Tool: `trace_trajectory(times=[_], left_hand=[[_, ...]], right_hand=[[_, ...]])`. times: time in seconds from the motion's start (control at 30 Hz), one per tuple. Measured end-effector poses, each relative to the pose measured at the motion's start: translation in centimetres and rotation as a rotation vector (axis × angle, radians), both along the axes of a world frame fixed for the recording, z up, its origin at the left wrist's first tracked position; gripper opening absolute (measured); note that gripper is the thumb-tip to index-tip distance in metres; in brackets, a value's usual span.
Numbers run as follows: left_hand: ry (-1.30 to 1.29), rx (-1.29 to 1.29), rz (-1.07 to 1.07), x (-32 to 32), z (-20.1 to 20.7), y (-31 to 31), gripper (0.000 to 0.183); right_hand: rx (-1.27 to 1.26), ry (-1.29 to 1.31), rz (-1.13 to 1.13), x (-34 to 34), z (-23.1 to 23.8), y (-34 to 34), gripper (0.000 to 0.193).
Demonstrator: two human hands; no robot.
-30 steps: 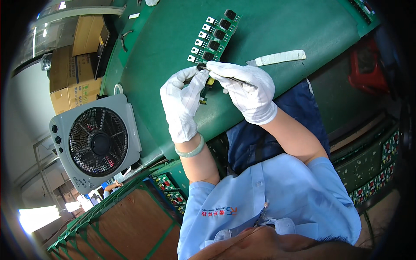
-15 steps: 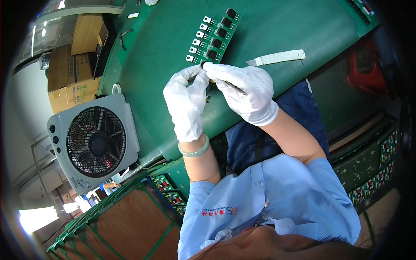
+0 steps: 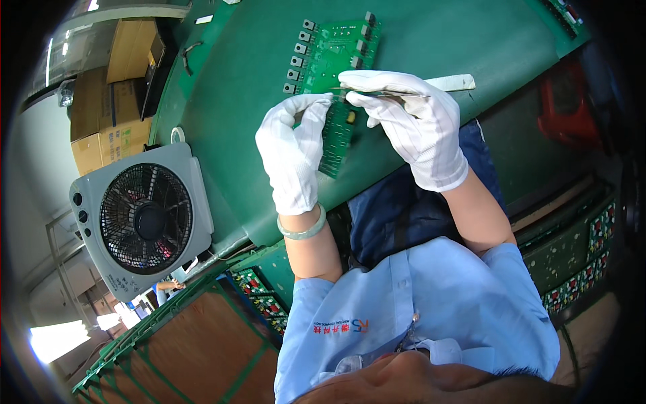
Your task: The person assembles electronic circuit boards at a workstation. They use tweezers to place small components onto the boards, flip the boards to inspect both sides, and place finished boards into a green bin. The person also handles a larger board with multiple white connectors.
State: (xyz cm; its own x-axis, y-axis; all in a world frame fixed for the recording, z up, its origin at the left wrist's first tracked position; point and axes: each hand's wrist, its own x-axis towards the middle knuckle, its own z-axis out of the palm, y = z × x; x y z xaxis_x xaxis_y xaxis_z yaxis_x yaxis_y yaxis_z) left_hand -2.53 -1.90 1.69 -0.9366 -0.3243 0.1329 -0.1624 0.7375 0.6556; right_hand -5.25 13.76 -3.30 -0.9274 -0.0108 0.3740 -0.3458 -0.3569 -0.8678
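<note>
A green circuit board (image 3: 336, 60) lies tilted in front of me, several black parts with metal tabs along its left edge and black blocks along its right. My left hand (image 3: 291, 151), in a white glove, is closed with thumb and forefinger at the board's left edge, near its middle. Over the board's right side my right hand (image 3: 424, 128), gloved too, grips thin metal tweezers (image 3: 400, 93). Their tips point left, close to my left fingertips. Whether they touch the board I cannot tell. A small yellow part (image 3: 351, 117) shows below the right fingers.
Green matting covers the table (image 3: 249, 135). A white-wrapped strip (image 3: 457, 83) lies behind my right hand. At left stands a grey box fan (image 3: 149, 219), with cardboard boxes (image 3: 111, 131) behind it. Racked circuit boards (image 3: 579, 286) are at lower right; a red container (image 3: 572, 121) sits beyond the table edge.
The board has turned so its broad face shows. My right hand has moved right, away from my left fingertips, and the tweezers now lie more level. The left hand has barely moved.
</note>
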Motion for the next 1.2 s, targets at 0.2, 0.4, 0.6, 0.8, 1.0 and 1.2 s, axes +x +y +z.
trace_trajectory(times=[0.2, 0.4, 0.6, 0.8, 1.0, 1.2], left_hand=[[0.047, -0.059, -0.081, 0.2, 0.1, -0.4, 0.017], [0.131, -0.267, -0.245, 1.1, -1.4, 1.9, 0.031], [0.282, -0.438, -0.275, 0.4, -3.9, 3.6, 0.031], [0.243, -0.362, -0.144, 0.2, -2.8, 2.8, 0.011], [0.003, -0.020, -0.019, 0.5, -1.0, 1.3, 0.019], [-0.024, 0.019, -0.011, 0.5, -0.8, 1.1, 0.019]], right_hand=[[-0.011, -0.022, -0.190, 0.0, -0.6, 1.1, 0.019], [0.043, -0.191, -0.098, 1.3, -1.9, 3.5, 0.022], [0.022, -0.277, -0.090, 1.9, -2.2, 3.5, 0.022], [-0.101, -0.205, 0.032, 2.3, -2.9, 2.1, 0.023], [-0.281, -0.183, 0.116, 1.6, -2.6, -0.1, 0.022], [-0.110, -0.130, 0.051, 1.3, -2.6, -0.6, 0.021]])
